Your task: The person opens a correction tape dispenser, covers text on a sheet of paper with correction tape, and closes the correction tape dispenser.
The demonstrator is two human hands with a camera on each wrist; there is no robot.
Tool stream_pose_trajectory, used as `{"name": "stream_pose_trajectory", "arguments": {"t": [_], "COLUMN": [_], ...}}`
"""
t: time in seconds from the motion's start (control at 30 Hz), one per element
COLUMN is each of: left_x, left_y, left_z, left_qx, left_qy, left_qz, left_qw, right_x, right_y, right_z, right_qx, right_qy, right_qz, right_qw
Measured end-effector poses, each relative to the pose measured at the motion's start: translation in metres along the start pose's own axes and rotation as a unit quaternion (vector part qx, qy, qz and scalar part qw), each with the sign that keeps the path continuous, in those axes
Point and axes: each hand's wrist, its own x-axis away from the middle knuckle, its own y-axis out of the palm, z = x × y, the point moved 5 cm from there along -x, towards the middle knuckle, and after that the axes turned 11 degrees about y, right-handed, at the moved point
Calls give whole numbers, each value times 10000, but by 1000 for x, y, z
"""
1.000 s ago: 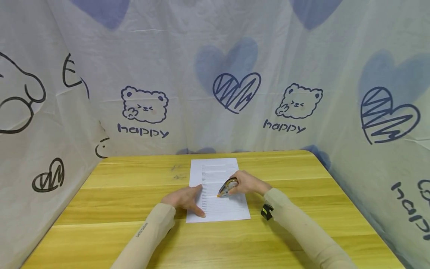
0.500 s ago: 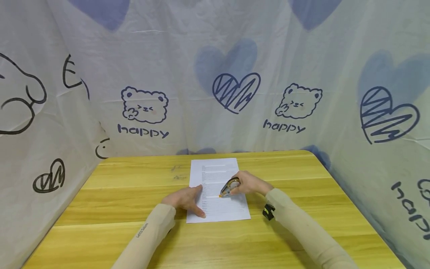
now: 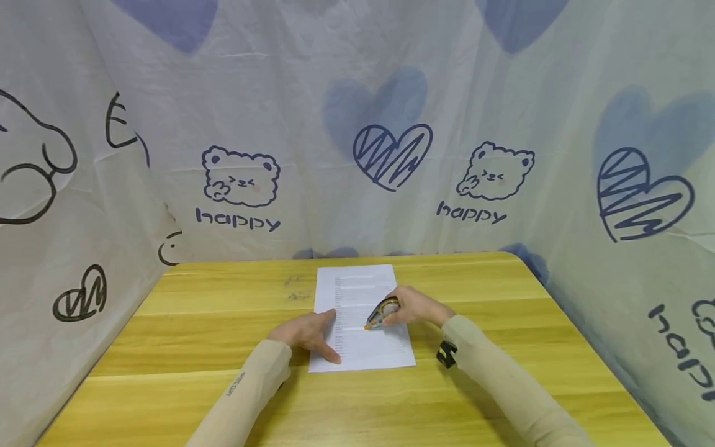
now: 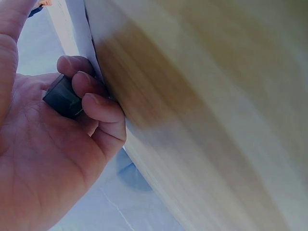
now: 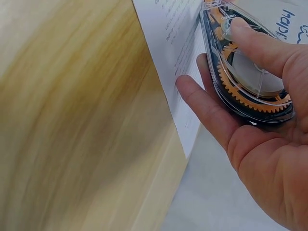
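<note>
A printed sheet of paper lies on the wooden table, with pale white bands across some of its lines. My right hand grips a correction tape, its orange tip down at a line near the sheet's middle. Through the clear case in the right wrist view shows an orange gear; the thumb lies along one side. At the sheet's left edge rests my left hand, thumb and index finger spread on the paper. Its other fingers curl round a small black cap-like piece, which is hidden in the head view.
The yellow wooden table extends around the sheet on all sides. A pale curtain with bear and heart drawings hangs behind the table and at both sides. Dark smudges mark the tabletop left of the paper.
My right hand has shifted slightly to the right with the correction tape, mostly in the first half second. The left hand and the sheet stay in place.
</note>
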Motion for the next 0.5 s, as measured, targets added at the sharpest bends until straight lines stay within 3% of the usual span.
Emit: {"name": "stream_pose_trajectory", "arguments": {"t": [0.5], "left_x": [0], "left_y": [1], "left_z": [-1], "left_qx": [22], "left_qy": [-2], "left_qz": [30], "left_qw": [10000], "right_x": [2], "right_y": [0], "right_z": [0], "right_qx": [43], "right_qy": [-27], "right_qz": [21], "right_qw": [10000]}}
